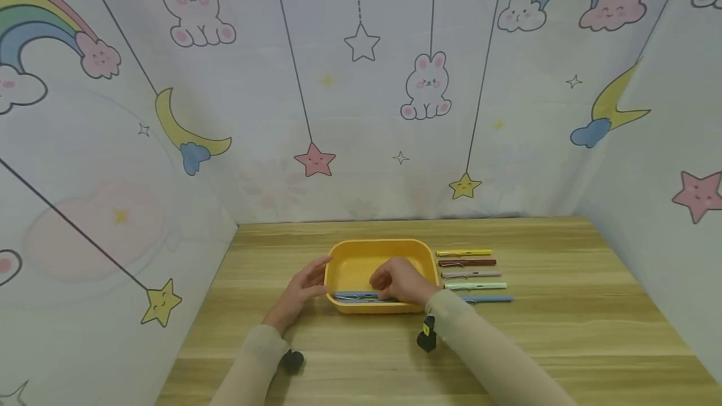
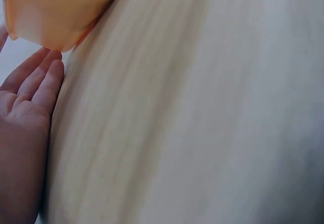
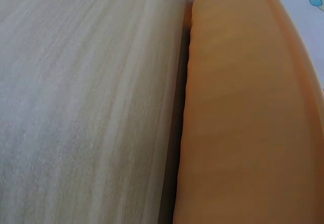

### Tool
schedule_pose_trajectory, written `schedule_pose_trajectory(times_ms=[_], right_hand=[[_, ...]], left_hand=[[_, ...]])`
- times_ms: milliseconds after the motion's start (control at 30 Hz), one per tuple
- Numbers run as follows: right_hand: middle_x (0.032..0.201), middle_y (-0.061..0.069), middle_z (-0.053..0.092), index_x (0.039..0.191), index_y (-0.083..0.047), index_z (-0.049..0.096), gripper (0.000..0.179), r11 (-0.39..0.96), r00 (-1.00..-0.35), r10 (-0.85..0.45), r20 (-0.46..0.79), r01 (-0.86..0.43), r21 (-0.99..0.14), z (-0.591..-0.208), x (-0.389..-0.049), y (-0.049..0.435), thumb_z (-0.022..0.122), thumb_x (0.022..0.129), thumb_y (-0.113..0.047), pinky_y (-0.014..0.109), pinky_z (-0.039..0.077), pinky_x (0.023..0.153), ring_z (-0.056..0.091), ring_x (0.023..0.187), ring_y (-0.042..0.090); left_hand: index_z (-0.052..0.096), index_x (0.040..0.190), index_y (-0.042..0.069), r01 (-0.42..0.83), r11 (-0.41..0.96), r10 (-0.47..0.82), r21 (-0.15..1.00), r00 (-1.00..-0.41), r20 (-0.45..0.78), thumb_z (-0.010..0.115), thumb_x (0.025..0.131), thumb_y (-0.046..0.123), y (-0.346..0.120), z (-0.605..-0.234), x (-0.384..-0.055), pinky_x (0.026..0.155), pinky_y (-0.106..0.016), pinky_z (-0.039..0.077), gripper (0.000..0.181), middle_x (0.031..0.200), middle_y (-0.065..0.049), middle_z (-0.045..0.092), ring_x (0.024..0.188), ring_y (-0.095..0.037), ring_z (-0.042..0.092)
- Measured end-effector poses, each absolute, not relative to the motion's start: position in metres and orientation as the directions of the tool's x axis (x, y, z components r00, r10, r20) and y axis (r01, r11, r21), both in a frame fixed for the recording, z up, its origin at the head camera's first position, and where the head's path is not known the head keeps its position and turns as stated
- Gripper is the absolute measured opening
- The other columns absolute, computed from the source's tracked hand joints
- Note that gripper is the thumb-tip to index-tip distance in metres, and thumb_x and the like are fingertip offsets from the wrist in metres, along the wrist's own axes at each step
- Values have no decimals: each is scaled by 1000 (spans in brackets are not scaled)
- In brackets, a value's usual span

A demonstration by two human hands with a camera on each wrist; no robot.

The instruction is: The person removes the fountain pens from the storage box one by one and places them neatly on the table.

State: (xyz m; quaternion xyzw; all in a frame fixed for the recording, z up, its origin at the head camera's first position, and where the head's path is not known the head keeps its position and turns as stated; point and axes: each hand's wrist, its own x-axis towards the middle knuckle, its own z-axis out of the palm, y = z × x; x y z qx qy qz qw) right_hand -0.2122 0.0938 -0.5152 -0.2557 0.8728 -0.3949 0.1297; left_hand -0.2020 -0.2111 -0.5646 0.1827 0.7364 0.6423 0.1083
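A yellow tray (image 1: pixel 369 245) sits on the table, with blue pens (image 1: pixel 352 295) lying along its near wall. My right hand (image 1: pixel 403 279) reaches into it with curled fingers, and thumb and fingertips appear to pinch a blue pen there; the hand covers the pens' right ends. At the tray's left side, my left hand (image 1: pixel 299 290) touches the rim and wall with fairly straight fingers. The left wrist view has that hand's fingers (image 2: pixel 48 82) against the tray's wall (image 2: pixel 48 16). The right wrist view is mostly the tray's outer wall (image 3: pixel 248 107); the right hand is out of sight there.
Right of the tray, pens lie in a column: yellow (image 1: pixel 465 252), dark red (image 1: pixel 468 262), pink (image 1: pixel 470 274), pale green (image 1: pixel 476 286) and blue (image 1: pixel 493 299), the last partly behind the right wrist. A patterned curtain (image 1: pixel 361 193) encloses the wooden table (image 1: pixel 366 356).
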Motion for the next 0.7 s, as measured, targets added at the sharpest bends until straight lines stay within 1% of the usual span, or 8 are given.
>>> schedule_pose_trajectory(times_ms=[167,233,400,467,533,633,700], right_hand=[[101,6,80,107,-3,81,28,562,-836,-548,-22,-349,-750,-515,-212,93,85,81,7,34,63,80,76,90,18],[101,7,80,106,-3,81,28,564,-835,-550,-22,-351,-748,-515,-212,92,85,81,8,34,63,80,76,90,19],[100,6,80,105,-4,81,28,580,-834,-551,-15,-371,-725,-516,-212,91,85,80,10,36,63,82,76,91,20],[100,6,80,104,-5,81,28,593,-835,-550,-12,-380,-710,-516,-212,91,84,81,9,37,63,83,76,91,19],[100,5,80,104,-6,81,27,603,-836,-548,-12,-385,-699,-516,-212,90,84,82,9,37,63,84,75,92,18],[100,4,80,104,-6,81,26,608,-836,-548,-9,-392,-690,-516,-212,91,83,82,9,35,62,83,75,91,18],[99,5,80,104,-4,81,26,603,-834,-551,3,-401,-689,-517,-213,91,83,82,9,34,62,82,74,90,18]], left_hand=[[42,161,13,133,108,409,985,-909,78,65,101,6,-211,-566,-203,119,-35,37,65,165,-20,40,150,-40,41],[41,161,12,137,104,414,985,-907,82,65,101,6,-212,-566,-202,119,-36,37,65,164,-20,40,150,-41,40],[41,161,12,143,91,418,985,-904,93,65,101,5,-212,-565,-202,115,-26,39,65,164,-21,41,150,-42,40],[41,161,12,145,86,419,986,-903,97,65,101,5,-212,-565,-202,114,-24,40,65,164,-22,40,150,-42,40],[41,161,11,146,90,420,985,-903,96,66,101,6,-213,-566,-202,116,-29,39,65,164,-22,41,150,-43,40],[40,161,11,145,93,423,985,-902,93,66,101,8,-213,-565,-201,121,-44,36,66,164,-23,40,150,-43,40],[40,161,12,137,96,422,986,-903,85,66,101,9,-212,-565,-201,122,-52,32,66,164,-23,40,150,-43,41]])
